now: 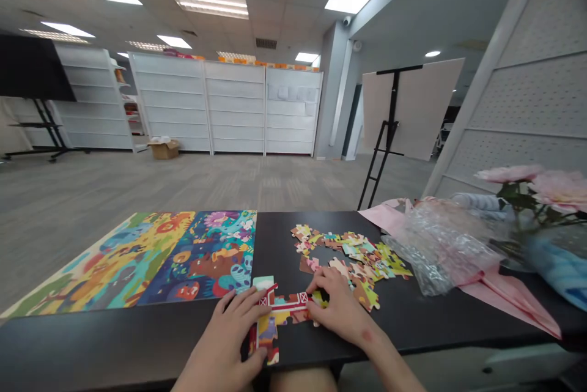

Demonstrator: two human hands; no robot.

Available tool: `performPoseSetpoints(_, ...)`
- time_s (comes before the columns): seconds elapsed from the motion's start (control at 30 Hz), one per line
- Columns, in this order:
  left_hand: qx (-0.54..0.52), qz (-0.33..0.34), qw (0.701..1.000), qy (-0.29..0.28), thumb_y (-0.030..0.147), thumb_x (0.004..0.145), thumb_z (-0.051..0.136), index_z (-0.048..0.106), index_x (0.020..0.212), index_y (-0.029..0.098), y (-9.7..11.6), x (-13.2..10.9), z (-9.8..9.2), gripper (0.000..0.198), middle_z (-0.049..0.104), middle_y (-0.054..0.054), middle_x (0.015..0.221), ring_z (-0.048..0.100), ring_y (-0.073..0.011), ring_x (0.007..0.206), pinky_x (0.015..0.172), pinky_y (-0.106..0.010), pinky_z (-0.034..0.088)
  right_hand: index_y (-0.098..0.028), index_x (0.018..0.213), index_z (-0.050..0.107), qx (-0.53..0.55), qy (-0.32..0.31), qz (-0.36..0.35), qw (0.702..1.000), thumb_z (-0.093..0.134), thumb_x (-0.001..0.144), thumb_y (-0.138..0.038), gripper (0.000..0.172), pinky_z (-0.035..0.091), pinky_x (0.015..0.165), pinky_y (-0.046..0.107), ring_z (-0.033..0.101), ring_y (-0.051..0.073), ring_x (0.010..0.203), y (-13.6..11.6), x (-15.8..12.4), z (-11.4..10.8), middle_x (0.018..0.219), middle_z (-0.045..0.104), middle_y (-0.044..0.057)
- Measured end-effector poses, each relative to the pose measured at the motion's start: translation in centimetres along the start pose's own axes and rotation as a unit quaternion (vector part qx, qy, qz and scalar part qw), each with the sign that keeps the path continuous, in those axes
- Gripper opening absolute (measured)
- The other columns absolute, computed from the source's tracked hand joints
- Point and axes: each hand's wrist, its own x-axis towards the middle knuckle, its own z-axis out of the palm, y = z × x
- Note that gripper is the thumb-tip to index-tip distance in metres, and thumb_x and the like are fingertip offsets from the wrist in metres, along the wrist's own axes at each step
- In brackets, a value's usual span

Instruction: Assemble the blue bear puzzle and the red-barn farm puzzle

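A partly joined jigsaw section (287, 306), with red and white barn shapes, lies near the table's front edge. My left hand (232, 334) rests on its left side, fingers stretched out over the pieces and thumb near the lower corner. At the section's right end, my right hand (337, 303) has its thumb and index finger closed around a yellow-green puzzle piece (322, 298), which the fingers partly cover. Just beyond my right hand is a spread of loose puzzle pieces (362, 251), some overlapping.
Two colourful animal pictures (156, 257) lie side by side on the black table (275, 239) at left. Crumpled clear plastic (440, 245) and pink wrapping (509, 300) lie at right, beside pink flowers (559, 187). A board on an easel (389, 117) stands beyond the table.
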Motion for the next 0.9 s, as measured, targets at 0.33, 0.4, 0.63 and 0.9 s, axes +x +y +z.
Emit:
performPoseSetpoints(0.33, 0.010, 0.024, 0.999, 0.023, 0.032, 0.087, 0.061, 0.055, 0.134, 0.038, -0.2, -0.3, 0.3, 0.049, 0.047, 0.001, 0.151, 0.043, -0.0283, 0.139, 0.116, -0.053, 0.030, -0.025, 0.086, 0.070, 0.011, 0.021, -0.035, 0.999, 0.063, 0.079, -0.021, 0.011, 0.037, 0.098, 0.041, 0.055, 0.024, 0.106, -0.9, -0.6, -0.7, 0.103, 0.062, 0.004)
performPoseSetpoints(0.4, 0.016, 0.027, 0.999, 0.033, 0.035, 0.088, 0.061, 0.054, 0.136, 0.037, -0.3, -0.4, 0.6, 0.049, 0.043, -0.001, 0.154, 0.039, -0.0292, 0.141, 0.116, -0.053, 0.031, -0.025, 0.093, 0.068, 0.010, 0.062, -0.041, 0.997, 0.056, 0.083, -0.018, 0.018, 0.036, 0.099, 0.041, 0.054, 0.024, 0.109, -0.9, -0.9, -0.8, 0.109, 0.061, 0.004)
performPoseSetpoints(0.63, 0.031, -0.008, 0.993, 0.113, 0.050, 0.096, 0.051, 0.041, 0.147, 0.030, -0.7, -0.3, 1.7, 0.056, 0.027, -0.008, 0.161, 0.020, -0.0323, 0.149, 0.115, -0.055, 0.030, -0.022, 0.084, 0.066, -0.092, 0.080, -0.073, 0.990, 0.053, 0.069, -0.003, 0.027, 0.030, 0.103, 0.045, 0.042, 0.027, 0.124, -1.5, -1.7, -0.3, 0.123, 0.060, 0.006)
performPoseSetpoints(0.9, 0.036, 0.011, 0.998, 0.050, 0.052, 0.094, 0.052, 0.057, 0.134, 0.036, -0.5, -0.1, 1.3, 0.044, 0.051, -0.002, 0.148, 0.038, -0.0306, 0.142, 0.114, -0.055, 0.033, -0.022, 0.080, 0.064, -0.075, 0.060, -0.107, 0.990, 0.054, 0.067, -0.004, 0.024, 0.031, 0.104, 0.044, 0.044, 0.026, 0.125, -1.5, -2.3, -0.3, 0.123, 0.062, 0.004)
